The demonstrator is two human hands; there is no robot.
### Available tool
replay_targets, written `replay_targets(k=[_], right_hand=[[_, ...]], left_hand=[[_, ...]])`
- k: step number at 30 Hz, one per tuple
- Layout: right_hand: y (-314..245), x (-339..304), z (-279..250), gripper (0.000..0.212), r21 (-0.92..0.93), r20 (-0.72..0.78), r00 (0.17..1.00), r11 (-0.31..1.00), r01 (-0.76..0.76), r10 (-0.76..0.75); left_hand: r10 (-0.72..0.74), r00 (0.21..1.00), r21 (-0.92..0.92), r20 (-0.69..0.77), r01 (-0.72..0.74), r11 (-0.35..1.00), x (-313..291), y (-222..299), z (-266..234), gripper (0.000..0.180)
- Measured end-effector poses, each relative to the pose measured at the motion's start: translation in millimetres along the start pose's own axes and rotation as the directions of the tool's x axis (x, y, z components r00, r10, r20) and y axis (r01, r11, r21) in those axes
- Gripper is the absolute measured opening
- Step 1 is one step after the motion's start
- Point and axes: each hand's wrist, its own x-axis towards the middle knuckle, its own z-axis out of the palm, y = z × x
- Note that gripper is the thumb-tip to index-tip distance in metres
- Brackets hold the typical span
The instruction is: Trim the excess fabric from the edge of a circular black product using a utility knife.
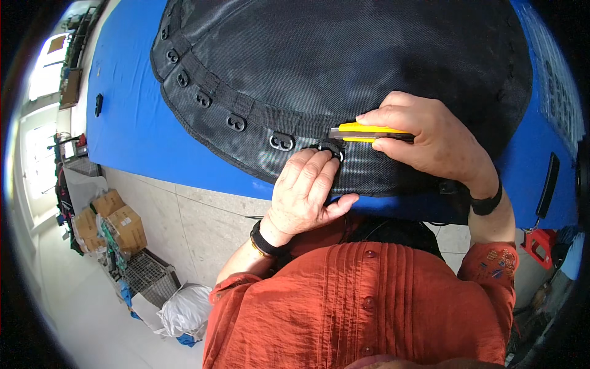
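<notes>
A large black mesh fabric piece [381,67] with a curved, bound edge lies spread over the blue table. Along that edge runs a webbing strip [258,117] carrying several black plastic buckles [282,141]. My right hand [430,132] grips a yellow utility knife [369,131], its blade pointing left and touching or just above the strip. Just below the blade, my left hand [307,187] presses its closed fingertips on a buckle [332,152] at the fabric's near edge. Its fingers partly cover that buckle.
The blue table [132,123] reaches far left, with a small black piece [99,105] on it. A black strip-shaped object [548,184] lies at the right, near a red tool-like item [538,247]. Cardboard boxes [126,226], a wire crate [146,277] and a white bag [187,307] stand on the floor.
</notes>
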Motion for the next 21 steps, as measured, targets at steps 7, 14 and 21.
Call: replay_targets(k=[7,14,21], right_hand=[[0.4,0.1,5.4,0.031,-0.006,-0.005,1.000,1.000,0.007,-0.007],[1.4,-1.2,7.4,0.032,-0.034,-0.013,1.000,0.999,0.016,-0.016],[0.1,-1.0,5.7,0.033,-0.048,-0.003,1.000,0.999,0.027,-0.027]], left_hand=[[-0.004,1.000,0.006,0.000,0.004,1.000,-0.6,0.2,0.5,0.066],[-0.003,1.000,0.000,-0.005,0.003,1.000,-0.3,-0.3,1.4,0.065],[-0.014,1.000,0.002,0.001,0.014,1.000,-1.1,0.8,1.0,0.065]])
